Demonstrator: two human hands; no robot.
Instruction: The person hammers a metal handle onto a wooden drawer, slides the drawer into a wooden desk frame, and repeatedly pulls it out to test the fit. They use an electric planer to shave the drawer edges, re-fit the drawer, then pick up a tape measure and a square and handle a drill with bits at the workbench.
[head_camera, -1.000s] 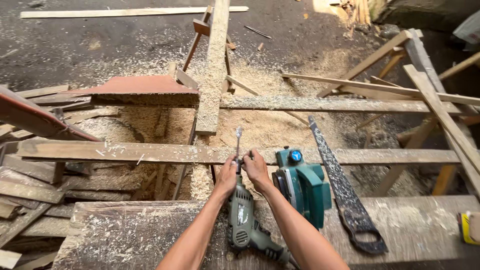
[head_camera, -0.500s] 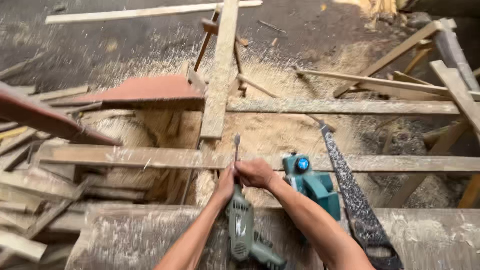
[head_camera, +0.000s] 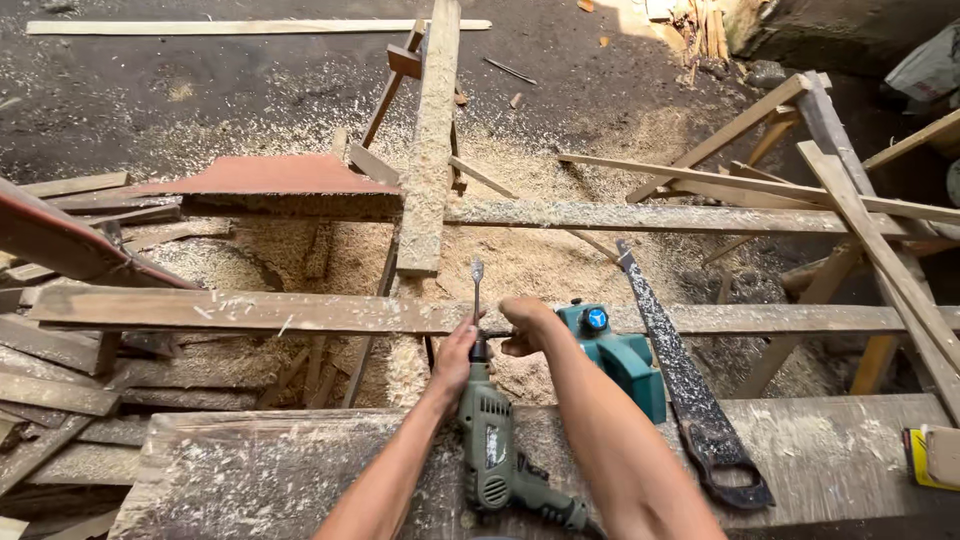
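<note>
Green drill (head_camera: 492, 445) w/ bit (head_camera: 477, 290): left hand (head_camera: 455, 358) clasps chuck, right hand (head_camera: 527, 325) curled beside

This is a rough carpentry workshop on bare dirt ground. Sawdust (head_camera: 520, 265) lies heaped everywhere, loose planks (head_camera: 300, 312) and offcuts cross at all angles, and a handsaw (head_camera: 690, 385), a teal power planer (head_camera: 620, 355) and an electric drill (head_camera: 495, 445) rest on the shaving-strewn workbench (head_camera: 260, 470).
</note>
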